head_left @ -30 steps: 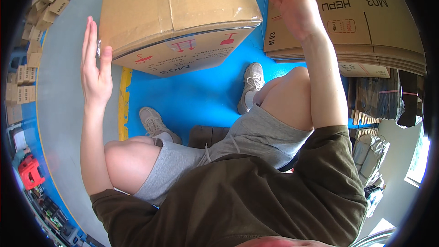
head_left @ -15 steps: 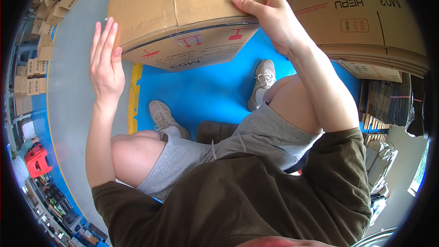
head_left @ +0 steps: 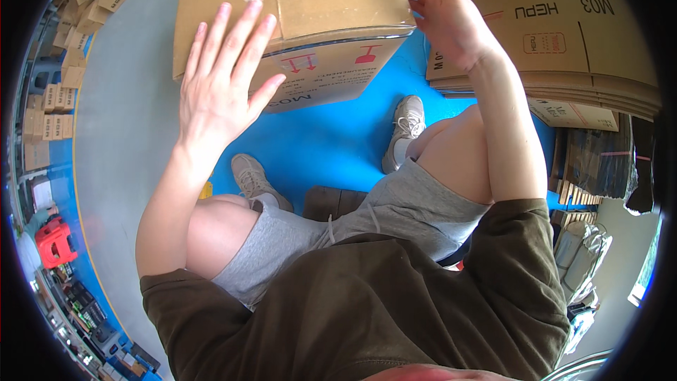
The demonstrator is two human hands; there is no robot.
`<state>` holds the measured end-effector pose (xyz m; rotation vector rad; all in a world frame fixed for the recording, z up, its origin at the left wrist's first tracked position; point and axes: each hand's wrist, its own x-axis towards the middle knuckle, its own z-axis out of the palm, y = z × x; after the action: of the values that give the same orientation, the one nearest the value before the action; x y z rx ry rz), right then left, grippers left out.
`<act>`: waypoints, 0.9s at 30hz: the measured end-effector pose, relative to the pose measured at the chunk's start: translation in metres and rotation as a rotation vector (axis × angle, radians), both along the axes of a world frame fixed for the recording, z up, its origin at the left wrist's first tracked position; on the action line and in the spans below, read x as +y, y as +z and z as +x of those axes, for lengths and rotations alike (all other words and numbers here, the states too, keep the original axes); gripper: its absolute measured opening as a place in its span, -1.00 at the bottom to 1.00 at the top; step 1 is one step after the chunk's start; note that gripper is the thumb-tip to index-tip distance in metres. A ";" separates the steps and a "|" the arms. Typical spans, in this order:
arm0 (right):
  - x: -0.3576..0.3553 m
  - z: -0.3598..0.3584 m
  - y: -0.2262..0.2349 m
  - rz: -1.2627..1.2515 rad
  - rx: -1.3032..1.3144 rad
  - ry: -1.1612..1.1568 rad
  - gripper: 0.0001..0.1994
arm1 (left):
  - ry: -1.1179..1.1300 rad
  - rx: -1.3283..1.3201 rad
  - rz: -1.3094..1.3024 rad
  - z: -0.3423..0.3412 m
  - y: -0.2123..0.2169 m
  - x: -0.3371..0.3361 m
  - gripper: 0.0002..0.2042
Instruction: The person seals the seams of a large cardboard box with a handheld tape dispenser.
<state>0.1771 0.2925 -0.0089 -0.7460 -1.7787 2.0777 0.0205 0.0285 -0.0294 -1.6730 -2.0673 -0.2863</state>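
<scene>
Head view showed the taped cardboard box [head_left: 296, 21] closed; left hand [head_left: 218, 92] and right hand [head_left: 451, 21], grips spread, flanked it unlifted

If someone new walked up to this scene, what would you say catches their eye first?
First the big sealed cardboard box at top centre, standing on the bright blue floor between the seated person's feet. The left hand is spread flat, fingers open, in front of the box's near left side, and the right hand is at its right edge. To the right lies a stack of flattened cartons.
</scene>
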 end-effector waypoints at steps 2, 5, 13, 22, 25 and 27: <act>0.032 0.019 0.003 0.251 -0.118 0.066 -0.51 | -0.057 0.002 -0.016 0.005 -0.001 0.005 -0.32; 0.058 0.035 0.000 0.428 -0.217 0.232 -0.56 | -0.114 0.015 -0.033 0.009 -0.001 0.010 -0.31; 0.036 0.031 0.006 0.576 -0.273 0.275 -0.48 | -0.143 -0.064 0.025 0.018 0.002 0.020 -0.35; 0.038 0.033 0.006 0.576 -0.240 0.285 -0.59 | -0.167 -0.078 0.014 0.016 -0.001 0.023 -0.30; 0.028 0.028 0.009 0.521 -0.291 0.254 -0.68 | -0.157 -0.092 0.016 0.017 -0.001 0.023 -0.30; 0.021 0.020 0.006 0.403 -0.263 0.289 -0.65 | -0.119 -0.084 0.007 0.016 0.002 0.018 -0.31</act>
<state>0.1968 0.3130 -0.0026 -0.7007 -2.4800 1.7446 0.0370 0.0463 -0.0279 -1.8115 -2.0264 -0.4086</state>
